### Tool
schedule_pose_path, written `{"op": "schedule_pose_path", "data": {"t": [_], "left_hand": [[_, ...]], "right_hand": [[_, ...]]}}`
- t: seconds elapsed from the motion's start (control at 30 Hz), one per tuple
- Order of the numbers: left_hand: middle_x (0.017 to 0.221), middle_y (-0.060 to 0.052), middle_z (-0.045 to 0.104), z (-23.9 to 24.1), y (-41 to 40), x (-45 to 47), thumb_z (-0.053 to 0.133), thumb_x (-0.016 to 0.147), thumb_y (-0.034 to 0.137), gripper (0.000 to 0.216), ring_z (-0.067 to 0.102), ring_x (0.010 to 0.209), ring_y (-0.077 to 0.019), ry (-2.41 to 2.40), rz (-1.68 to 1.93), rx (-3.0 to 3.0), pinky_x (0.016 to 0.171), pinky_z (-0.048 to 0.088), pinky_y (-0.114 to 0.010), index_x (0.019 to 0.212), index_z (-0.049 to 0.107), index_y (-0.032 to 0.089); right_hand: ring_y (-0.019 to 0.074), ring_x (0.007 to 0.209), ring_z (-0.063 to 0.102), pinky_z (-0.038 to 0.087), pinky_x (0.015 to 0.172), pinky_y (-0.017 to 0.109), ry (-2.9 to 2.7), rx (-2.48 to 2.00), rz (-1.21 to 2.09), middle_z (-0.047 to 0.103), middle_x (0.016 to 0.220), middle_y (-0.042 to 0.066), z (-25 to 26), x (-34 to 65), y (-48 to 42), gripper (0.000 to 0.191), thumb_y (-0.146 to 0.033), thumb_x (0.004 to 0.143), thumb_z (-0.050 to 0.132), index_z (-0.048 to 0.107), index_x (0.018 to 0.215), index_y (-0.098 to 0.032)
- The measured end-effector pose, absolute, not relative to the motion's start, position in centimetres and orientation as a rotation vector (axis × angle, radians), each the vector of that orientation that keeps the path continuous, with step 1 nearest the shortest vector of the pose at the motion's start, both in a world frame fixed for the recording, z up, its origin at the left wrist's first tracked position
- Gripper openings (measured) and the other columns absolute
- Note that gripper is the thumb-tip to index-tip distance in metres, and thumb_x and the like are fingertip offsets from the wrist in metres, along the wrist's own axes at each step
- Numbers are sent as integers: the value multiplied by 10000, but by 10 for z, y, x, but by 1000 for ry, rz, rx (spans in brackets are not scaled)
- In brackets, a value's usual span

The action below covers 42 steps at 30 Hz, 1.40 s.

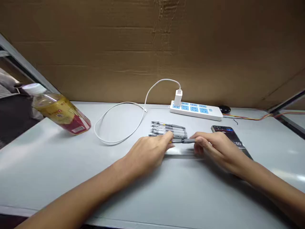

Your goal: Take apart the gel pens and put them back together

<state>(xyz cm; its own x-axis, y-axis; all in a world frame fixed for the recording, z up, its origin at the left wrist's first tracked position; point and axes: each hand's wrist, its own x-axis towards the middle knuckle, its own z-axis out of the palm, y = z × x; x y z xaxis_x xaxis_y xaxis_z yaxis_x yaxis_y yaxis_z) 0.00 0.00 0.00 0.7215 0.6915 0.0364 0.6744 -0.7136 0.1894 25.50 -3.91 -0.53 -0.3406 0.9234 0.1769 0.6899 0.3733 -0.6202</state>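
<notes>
Between my two hands a pen (183, 141) with a grey grip lies level, just above the table. My left hand (152, 149) pinches its left end between thumb and fingers. At the other end, the fingertips of my right hand (212, 144) close on the grey grip. Right behind it, several similar pens (168, 127) lie side by side in a row, their lower left part covered by my left hand. A smartphone (230, 136) with a lit screen lies partly hidden behind my right hand.
A white power strip (196, 110) holds a charger (178, 97) with a looped white cable (114, 142). A drink bottle (59, 109) stands at the left. A black mouse-like object (224, 109) and thin coloured wires (254, 118) are at the back right. Cardboard (107, 51) walls the back.
</notes>
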Motion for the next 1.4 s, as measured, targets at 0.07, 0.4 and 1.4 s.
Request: {"op": "schedule_pose_path", "data": {"t": [0.07, 0.4, 1.4], "left_hand": [[774, -2, 706, 5, -1, -1, 354, 1126, 335, 176, 671, 647, -225, 1136, 115, 2714, 538, 326, -291, 1075, 484, 229], [706, 14, 666, 4, -4, 1, 408, 1115, 326, 157, 636, 582, -203, 1110, 104, 2766, 501, 255, -284, 1037, 500, 226], [1220, -96, 602, 2, 14, -16, 700, 995, 370, 343, 612, 969, -222, 1223, 1095, 2909, 793, 528, -327, 1302, 595, 257]], "right_hand": [[190, 706, 692, 516, 617, 307, -2068, -1353, 534, 766, 897, 19, -9, 258, -38, 238, -481, 1030, 581, 658, 1097, -266], [179, 625, 683, 494, 599, 297, -2222, -1395, 422, 768, 785, -3, -9, 256, -39, 327, -394, 1093, 438, 691, 938, -255], [232, 807, 746, 532, 679, 330, -2294, -1461, 188, 797, 945, 37, -2, 258, -24, 358, -422, 1107, 364, 681, 1150, -261]]}}
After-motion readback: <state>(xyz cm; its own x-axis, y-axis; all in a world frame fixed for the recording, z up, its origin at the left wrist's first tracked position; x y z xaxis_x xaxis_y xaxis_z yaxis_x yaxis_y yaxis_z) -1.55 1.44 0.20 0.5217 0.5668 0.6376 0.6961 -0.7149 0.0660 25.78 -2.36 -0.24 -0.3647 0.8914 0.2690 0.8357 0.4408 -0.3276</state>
